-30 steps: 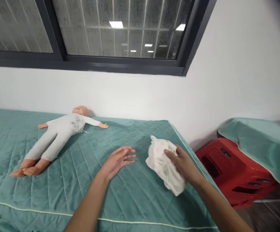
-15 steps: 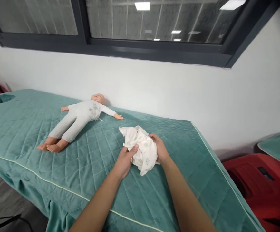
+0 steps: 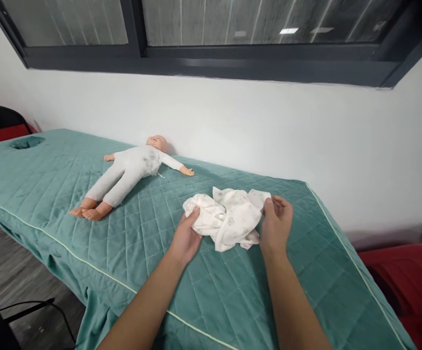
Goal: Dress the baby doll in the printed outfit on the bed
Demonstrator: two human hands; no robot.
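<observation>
Between my hands is a crumpled white cloth garment (image 3: pixel 232 218) with a small faint print, partly unfolded; its exact cut is hidden in the folds. My left hand (image 3: pixel 188 236) grips its left end, thumb on top. At the upper right corner of the cloth, my right hand (image 3: pixel 277 221) pinches the edge between thumb and fingers. A baby doll (image 3: pixel 132 167) in a pale body suit lies on its back to the left, arms spread and bare feet towards me. Neither hand touches it.
A green quilted cover (image 3: pixel 152 262) with pale piping lies over the bed, which has a face hole (image 3: pixel 27 142) at its far left. Behind stand a white wall (image 3: pixel 254 126) and a dark window frame (image 3: pixel 254 61). Red objects (image 3: pixel 411 282) sit beyond the right edge.
My right hand has moved right and pulled the cloth out wider from its bundled shape. The left hand keeps its hold. The view has shifted slightly.
</observation>
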